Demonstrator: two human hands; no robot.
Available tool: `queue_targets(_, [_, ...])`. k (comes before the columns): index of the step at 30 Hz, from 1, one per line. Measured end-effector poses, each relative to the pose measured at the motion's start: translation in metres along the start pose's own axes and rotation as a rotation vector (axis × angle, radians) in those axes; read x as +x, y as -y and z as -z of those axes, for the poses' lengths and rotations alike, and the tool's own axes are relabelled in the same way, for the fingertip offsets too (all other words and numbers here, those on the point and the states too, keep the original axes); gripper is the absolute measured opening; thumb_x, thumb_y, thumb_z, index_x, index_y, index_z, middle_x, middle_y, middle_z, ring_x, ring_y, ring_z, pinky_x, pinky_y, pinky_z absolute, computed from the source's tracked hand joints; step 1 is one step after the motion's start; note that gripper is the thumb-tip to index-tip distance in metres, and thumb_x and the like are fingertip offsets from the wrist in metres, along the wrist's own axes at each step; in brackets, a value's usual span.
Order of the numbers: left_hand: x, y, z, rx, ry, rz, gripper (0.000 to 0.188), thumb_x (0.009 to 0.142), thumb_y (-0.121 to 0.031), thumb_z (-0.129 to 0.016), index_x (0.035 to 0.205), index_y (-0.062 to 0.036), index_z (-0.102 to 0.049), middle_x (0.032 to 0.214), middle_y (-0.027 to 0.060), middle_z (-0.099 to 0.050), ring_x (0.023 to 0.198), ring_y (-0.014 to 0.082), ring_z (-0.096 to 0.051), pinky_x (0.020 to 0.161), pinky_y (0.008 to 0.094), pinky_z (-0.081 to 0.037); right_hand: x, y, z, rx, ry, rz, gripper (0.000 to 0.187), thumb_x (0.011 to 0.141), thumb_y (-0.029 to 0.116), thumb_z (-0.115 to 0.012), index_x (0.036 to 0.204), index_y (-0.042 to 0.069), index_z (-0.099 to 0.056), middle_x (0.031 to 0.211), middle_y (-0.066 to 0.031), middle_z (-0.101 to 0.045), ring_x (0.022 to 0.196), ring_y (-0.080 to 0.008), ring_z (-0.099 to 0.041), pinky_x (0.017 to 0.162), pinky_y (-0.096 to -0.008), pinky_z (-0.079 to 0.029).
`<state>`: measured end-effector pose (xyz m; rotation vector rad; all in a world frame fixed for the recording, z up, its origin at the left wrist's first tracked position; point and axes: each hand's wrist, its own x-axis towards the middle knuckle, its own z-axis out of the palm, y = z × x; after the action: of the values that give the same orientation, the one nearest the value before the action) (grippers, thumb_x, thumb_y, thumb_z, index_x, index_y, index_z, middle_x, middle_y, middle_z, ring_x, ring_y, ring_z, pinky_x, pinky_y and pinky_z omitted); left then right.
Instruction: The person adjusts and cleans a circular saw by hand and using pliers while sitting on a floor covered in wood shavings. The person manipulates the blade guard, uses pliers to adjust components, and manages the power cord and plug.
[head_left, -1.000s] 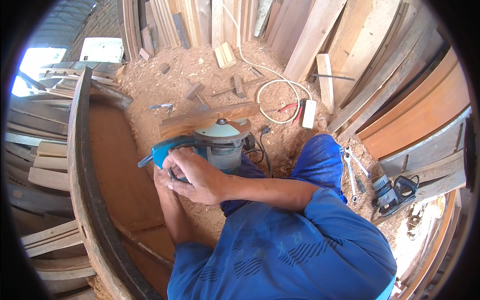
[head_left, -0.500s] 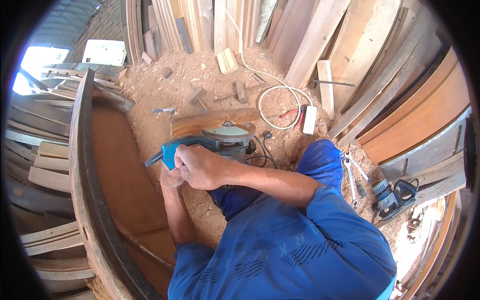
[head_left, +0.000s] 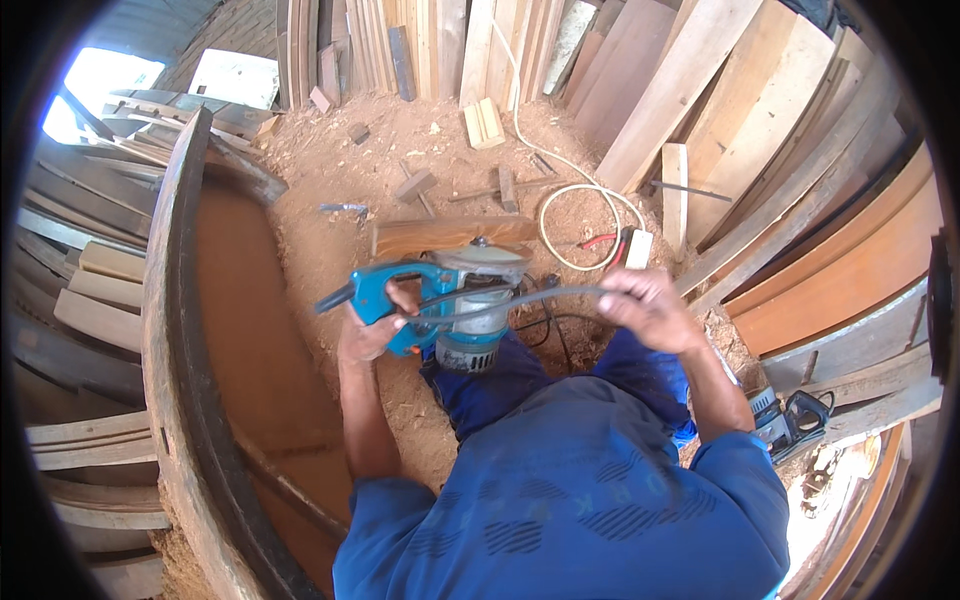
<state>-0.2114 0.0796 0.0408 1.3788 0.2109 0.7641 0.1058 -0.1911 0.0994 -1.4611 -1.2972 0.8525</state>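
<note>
A teal and grey electric disc sander [head_left: 372, 294] is held up in front of my lap, its round pale disc [head_left: 485, 260] on the far side and its motor end near my thigh. My left hand [head_left: 366, 332] is wrapped round the sander's rear handle. Out to the right, my right hand [head_left: 655, 312] grips a dark power cord [head_left: 560, 293], which stretches across the front of the tool. A brown wooden piece [head_left: 420, 237] lies just beyond the disc.
Sawdust covers the ground, with a hammer [head_left: 415, 185], red-handled pliers [head_left: 620, 245], a white power strip [head_left: 639, 250] and a looped cream cable [head_left: 548, 225] on it. A long curved timber [head_left: 165, 330] runs along my left. Boards [head_left: 680, 80] lean ahead and right; another power tool [head_left: 785, 420] sits at right.
My right hand has left the sander's handle and moved right, now holding the cord. The sander has tilted, showing more of its motor body. The whole view has shifted slightly.
</note>
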Motion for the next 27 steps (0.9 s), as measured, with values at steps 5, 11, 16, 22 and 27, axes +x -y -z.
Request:
queue_targets(5, [0.013, -0.01, -0.032, 0.132, 0.111, 0.133, 0.049, 0.081, -0.011, -0.083, 0.122, 0.0003, -0.059, 0.097, 0.0092, -0.069, 0.093, 0.018, -0.065, 0.085, 0.0358, -0.054, 0.042, 0.108, 0.011, -0.164, -0.128, 0.402, 0.025, 0.099, 0.021, -0.062, 0.083, 0.002, -0.064, 0.06, -0.0035, -0.048, 0.055, -0.013, -0.046, 0.051, -0.0327, -0.037])
queue_targets(11, [0.021, -0.027, -0.074, 0.343, 0.372, 0.049, 0.028, 0.081, -0.014, -0.082, 0.101, -0.0001, -0.067, 0.101, 0.0092, -0.073, 0.092, 0.0202, -0.067, 0.085, 0.0362, -0.052, 0.135, 0.186, -0.011, -0.564, -0.076, 0.914, 0.028, 0.095, 0.023, -0.059, 0.084, -0.002, -0.066, 0.065, -0.0151, -0.058, 0.059, -0.0288, -0.058, 0.058, -0.0427, -0.045])
queue_targets(16, [0.009, -0.031, -0.07, 0.476, 0.462, 0.085, 0.026, 0.08, -0.01, -0.08, 0.1, 0.0003, -0.066, 0.1, 0.0094, -0.073, 0.08, 0.0135, -0.062, 0.074, 0.0303, -0.05, 0.182, 0.186, -0.036, -0.64, -0.09, 0.906, 0.028, 0.094, 0.019, -0.059, 0.079, -0.002, -0.068, 0.071, -0.0179, -0.065, 0.065, -0.0339, -0.063, 0.065, -0.0458, -0.049])
queue_targets(22, [-0.017, -0.008, -0.034, 0.285, 0.456, 0.228, 0.053, 0.083, -0.003, -0.076, 0.13, 0.0055, -0.054, 0.101, 0.0098, -0.073, 0.083, 0.0122, -0.064, 0.075, 0.0281, -0.052, 0.25, 0.139, -0.046, -0.938, 0.331, 0.198, 0.035, 0.101, 0.031, -0.06, 0.091, -0.001, -0.071, 0.077, -0.0119, -0.065, 0.07, -0.0208, -0.06, 0.064, -0.0309, -0.052])
queue_targets(27, [-0.024, -0.034, -0.054, 0.22, 0.469, 0.225, 0.056, 0.085, 0.01, -0.07, 0.136, 0.0073, -0.047, 0.106, 0.0125, -0.073, 0.091, 0.0126, -0.068, 0.078, 0.0262, -0.055, 0.256, 0.074, -0.075, -1.039, 0.559, -0.031, 0.039, 0.101, 0.036, -0.059, 0.095, 0.0, -0.071, 0.082, -0.0134, -0.063, 0.075, -0.0202, -0.059, 0.067, -0.0323, -0.055])
